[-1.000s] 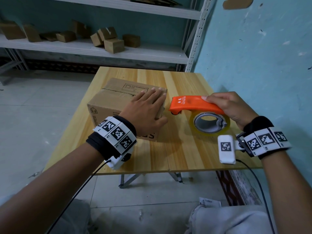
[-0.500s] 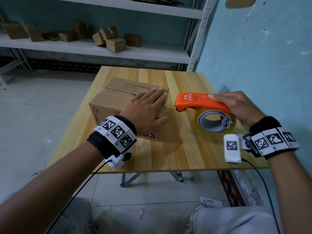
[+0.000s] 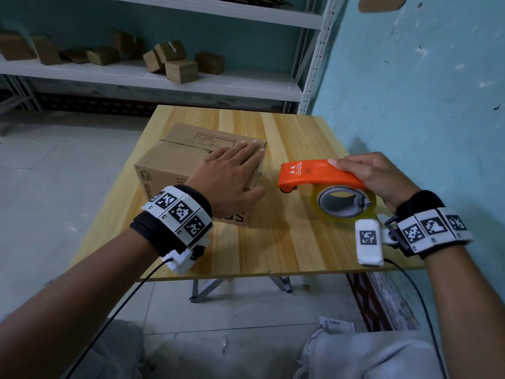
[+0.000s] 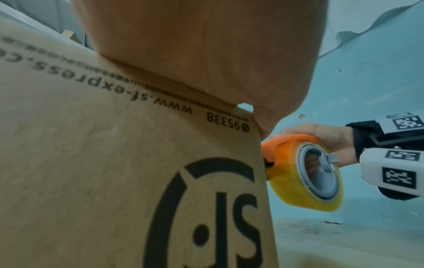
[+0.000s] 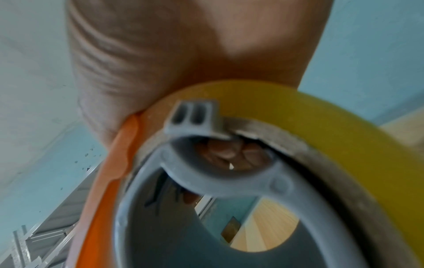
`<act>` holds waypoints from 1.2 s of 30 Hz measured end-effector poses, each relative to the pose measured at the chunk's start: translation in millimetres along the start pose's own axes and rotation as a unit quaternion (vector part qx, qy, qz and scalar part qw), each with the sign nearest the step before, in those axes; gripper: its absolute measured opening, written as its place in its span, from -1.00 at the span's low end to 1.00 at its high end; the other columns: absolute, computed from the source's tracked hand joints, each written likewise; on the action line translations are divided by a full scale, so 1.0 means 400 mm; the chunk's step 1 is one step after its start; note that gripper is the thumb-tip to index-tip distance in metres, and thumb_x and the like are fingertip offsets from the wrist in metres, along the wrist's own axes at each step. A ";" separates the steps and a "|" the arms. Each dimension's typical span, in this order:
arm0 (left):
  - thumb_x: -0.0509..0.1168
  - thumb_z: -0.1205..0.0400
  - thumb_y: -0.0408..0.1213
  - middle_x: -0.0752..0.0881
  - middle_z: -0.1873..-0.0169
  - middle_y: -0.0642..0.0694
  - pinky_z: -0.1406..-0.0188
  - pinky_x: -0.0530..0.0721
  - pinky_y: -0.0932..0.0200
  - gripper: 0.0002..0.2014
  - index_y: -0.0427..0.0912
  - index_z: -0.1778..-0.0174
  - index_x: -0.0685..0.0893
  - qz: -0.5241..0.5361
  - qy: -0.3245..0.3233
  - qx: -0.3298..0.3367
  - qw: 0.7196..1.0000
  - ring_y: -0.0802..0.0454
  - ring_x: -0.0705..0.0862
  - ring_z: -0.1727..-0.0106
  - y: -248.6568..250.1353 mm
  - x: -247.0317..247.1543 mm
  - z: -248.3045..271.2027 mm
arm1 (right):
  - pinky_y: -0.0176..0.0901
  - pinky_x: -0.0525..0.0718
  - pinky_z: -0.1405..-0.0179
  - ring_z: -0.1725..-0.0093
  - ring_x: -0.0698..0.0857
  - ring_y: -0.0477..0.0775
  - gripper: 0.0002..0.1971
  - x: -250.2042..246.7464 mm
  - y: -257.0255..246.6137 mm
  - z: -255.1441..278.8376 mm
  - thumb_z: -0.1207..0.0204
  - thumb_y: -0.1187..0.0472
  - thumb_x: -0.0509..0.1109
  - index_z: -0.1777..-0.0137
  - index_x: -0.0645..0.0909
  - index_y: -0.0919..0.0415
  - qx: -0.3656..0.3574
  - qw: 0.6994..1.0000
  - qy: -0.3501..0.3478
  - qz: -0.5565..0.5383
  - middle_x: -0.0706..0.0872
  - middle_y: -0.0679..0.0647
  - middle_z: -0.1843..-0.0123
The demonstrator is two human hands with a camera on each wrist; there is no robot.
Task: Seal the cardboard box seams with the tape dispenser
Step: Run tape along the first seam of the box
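Observation:
A brown cardboard box (image 3: 175,157) with black print stands on the wooden table (image 3: 289,242); its printed side fills the left wrist view (image 4: 114,172). My left hand (image 3: 232,173) lies flat on the box's top near its right edge, fingers straight, thumb down the right side. My right hand (image 3: 374,176) grips an orange tape dispenser (image 3: 317,173) carrying a yellowish tape roll (image 3: 344,206), held just right of the box and above the table. The dispenser (image 4: 296,163) shows beside the box corner. In the right wrist view the roll (image 5: 321,136) and grey hub fill the frame.
A blue wall (image 3: 423,91) runs close along the table's right side. Behind the table stands a metal shelf (image 3: 164,80) with several small cardboard boxes. Grey tiled floor lies to the left, and my knees are below the table's near edge.
The right hand with the dispenser has drifted slightly right and away from the box. The left hand stays flat on the box.

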State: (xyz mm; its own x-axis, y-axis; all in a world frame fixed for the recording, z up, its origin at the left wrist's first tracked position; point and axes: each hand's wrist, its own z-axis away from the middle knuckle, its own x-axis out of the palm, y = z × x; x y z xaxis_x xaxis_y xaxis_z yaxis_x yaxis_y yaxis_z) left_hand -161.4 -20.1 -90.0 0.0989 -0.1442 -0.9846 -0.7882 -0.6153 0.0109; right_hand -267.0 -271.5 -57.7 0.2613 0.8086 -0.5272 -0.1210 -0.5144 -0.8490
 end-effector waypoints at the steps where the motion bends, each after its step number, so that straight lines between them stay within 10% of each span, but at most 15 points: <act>1: -0.19 -0.55 0.23 -0.07 -0.69 -0.07 -0.63 -0.14 0.00 -0.21 -0.07 -0.69 -0.07 0.002 0.002 -0.002 1.000 0.00 -0.10 -0.69 0.001 -0.001 0.001 | -0.07 0.57 0.09 0.28 0.65 0.20 -0.35 0.000 -0.003 -0.001 -0.49 -0.18 0.44 0.06 0.66 0.57 -0.002 1.000 -0.004 -0.003 0.66 0.51 0.24; 28: 0.08 -0.57 0.32 -0.07 -0.69 -0.05 -0.60 -0.06 -0.37 -0.13 -0.05 -0.69 -0.08 -0.018 0.005 -0.006 1.000 -0.03 -0.09 -0.69 -0.004 0.001 0.002 | -0.18 0.48 0.30 0.44 0.61 -0.01 -0.62 0.078 -0.092 -0.038 -0.45 -0.10 0.53 0.43 0.62 0.14 -0.033 0.986 0.000 0.166 0.59 -0.04 0.53; 36: 0.07 -0.57 0.32 -0.04 -0.69 -0.06 -0.59 -0.04 -0.37 -0.14 -0.04 -0.68 -0.06 -0.020 0.013 -0.002 1.000 -0.04 -0.07 -0.69 -0.005 0.003 0.000 | -0.07 0.51 0.24 0.37 0.58 0.11 -0.52 0.083 -0.143 -0.046 -0.43 -0.14 0.52 0.33 0.67 0.35 -0.044 0.965 0.002 0.259 0.58 0.18 0.40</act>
State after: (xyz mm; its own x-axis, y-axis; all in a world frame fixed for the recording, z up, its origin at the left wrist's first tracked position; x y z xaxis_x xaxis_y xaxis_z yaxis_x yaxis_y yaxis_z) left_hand -159.9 -19.1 -91.1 0.1454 -0.1393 -0.9795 -0.7808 -0.6243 -0.0271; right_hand -233.8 -220.3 -25.9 0.1917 0.4356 -0.8795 -0.1546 -0.8715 -0.4653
